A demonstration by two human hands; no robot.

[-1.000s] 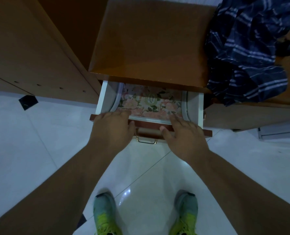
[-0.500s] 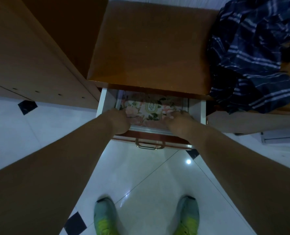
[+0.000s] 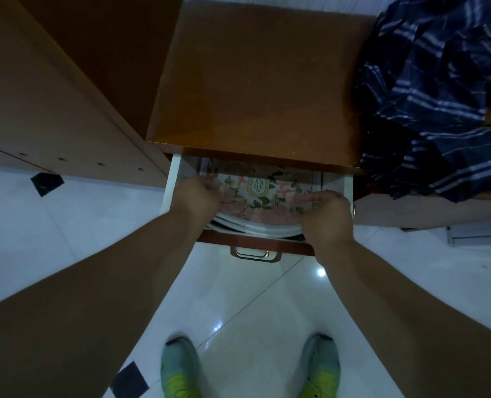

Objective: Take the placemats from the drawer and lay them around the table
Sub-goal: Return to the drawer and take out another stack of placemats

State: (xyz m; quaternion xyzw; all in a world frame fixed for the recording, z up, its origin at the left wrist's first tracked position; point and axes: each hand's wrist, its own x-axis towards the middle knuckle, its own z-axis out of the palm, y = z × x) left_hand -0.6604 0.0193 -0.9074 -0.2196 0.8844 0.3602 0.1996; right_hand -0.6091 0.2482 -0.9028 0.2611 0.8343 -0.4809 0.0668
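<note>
Placemats [image 3: 263,196]: stack lay in the open drawer [image 3: 172,179]; top mat floral, pink blooms and dark green leaves, white rounded edges layered below.
Writing: cream oval label at mat centre, partly legible, "ARDEN" in stacked letters.
Left hand [image 3: 195,198]: fingers curled onto the stack's left edge, gripping it.
Right hand [image 3: 326,215]: fingers curled over the stack's right edge, gripping it.
Drawer front: dark wood, brass handle [image 3: 255,253].
Bench [image 3: 261,81]: brown top, striped navy cloth [image 3: 433,90] on right.
</note>
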